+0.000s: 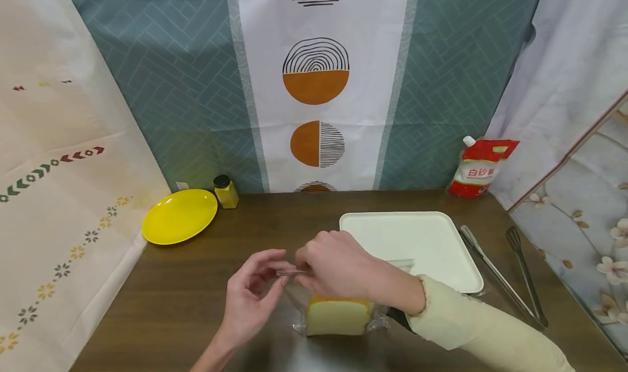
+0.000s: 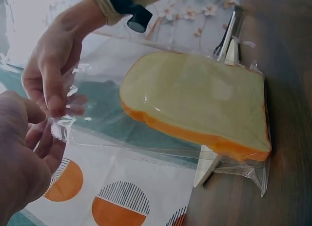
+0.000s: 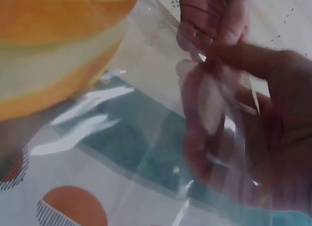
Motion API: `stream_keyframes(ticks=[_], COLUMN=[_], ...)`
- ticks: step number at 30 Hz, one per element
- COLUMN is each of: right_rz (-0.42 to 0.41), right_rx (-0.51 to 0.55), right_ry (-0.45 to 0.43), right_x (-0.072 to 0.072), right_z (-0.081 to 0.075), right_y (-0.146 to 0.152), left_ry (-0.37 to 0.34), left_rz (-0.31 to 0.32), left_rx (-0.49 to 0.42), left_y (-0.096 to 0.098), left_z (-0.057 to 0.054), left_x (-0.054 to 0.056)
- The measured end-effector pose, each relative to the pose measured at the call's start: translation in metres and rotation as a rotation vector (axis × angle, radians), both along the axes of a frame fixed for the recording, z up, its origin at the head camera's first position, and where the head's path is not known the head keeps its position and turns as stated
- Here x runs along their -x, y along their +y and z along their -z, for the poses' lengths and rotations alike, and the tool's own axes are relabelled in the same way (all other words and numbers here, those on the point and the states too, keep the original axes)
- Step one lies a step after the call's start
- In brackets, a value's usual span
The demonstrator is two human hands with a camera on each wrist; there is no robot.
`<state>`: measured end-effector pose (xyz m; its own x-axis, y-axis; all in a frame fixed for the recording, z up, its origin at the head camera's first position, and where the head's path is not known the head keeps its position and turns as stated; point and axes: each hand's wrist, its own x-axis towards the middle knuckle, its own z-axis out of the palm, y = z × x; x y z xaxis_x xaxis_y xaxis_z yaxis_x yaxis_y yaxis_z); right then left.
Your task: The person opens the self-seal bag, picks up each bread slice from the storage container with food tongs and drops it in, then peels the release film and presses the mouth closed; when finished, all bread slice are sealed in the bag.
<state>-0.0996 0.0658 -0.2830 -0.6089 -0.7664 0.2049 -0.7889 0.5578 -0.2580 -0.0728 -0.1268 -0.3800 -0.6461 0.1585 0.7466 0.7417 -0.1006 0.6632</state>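
A clear plastic bag [image 1: 297, 302] stands upright on the table in front of me, with sliced bread [image 1: 338, 318] inside. The right wrist view shows more than one slice of the bread [image 3: 53, 55], each with an orange crust. My left hand [image 1: 249, 300] pinches the bag's gathered top between thumb and fingers. Close beside it, my right hand [image 1: 340, 264] grips the same top edge from the right, its fingertips nearly meeting the left ones. In the left wrist view the film [image 2: 100, 106] stretches from both hands down to the bread. The right forearm covers part of the bag in the head view.
A white tray [image 1: 407, 241] lies behind the bag to the right, with tongs [image 1: 495, 271] and a whisk [image 1: 522, 263] beside it. A red-and-white pouch [image 1: 478, 170] stands at the back right. A yellow plate [image 1: 179, 216] and a black-lidded jar [image 1: 226, 193] are at the back left.
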Motion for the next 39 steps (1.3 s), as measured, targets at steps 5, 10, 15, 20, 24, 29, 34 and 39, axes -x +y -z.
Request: stream_keyframes(ticks=[5,10,15,20,24,29,34,39], right_rz=[-0.016,-0.028,-0.007,0.016,0.017,0.035,0.05,0.062], right_rx=[0.036,0.041,0.029,0.012,-0.002,0.001,0.016,0.029], right_ry=[-0.021,-0.032,-0.042,-0.039,-0.026,0.008,-0.009,-0.023], right_x=[0.0,0.0,0.0,0.0,-0.001,0.0,-0.001,-0.002], right_z=[0.002,0.004,0.005,0.004,0.003,0.003,0.002,0.001], right_y=[0.0,0.003,0.012,0.024,0.034,0.047,0.06,0.071], left_ry=[-0.055,-0.078,-0.101,-0.108,-0.114,-0.142,-0.122,-0.082], left_rz=[-0.015,-0.056,-0.118,-0.123,-0.145,-0.166,-0.173,-0.181], left_rx=[0.048,0.085,0.114,0.126,0.142,0.155,0.15,0.133], left_y=[0.0,-0.001,-0.003,-0.004,-0.005,-0.009,-0.01,-0.011], left_z=[0.002,0.002,0.001,0.0,-0.002,-0.004,-0.004,-0.001], left_x=[0.0,0.0,-0.001,-0.002,-0.002,-0.003,-0.001,0.0])
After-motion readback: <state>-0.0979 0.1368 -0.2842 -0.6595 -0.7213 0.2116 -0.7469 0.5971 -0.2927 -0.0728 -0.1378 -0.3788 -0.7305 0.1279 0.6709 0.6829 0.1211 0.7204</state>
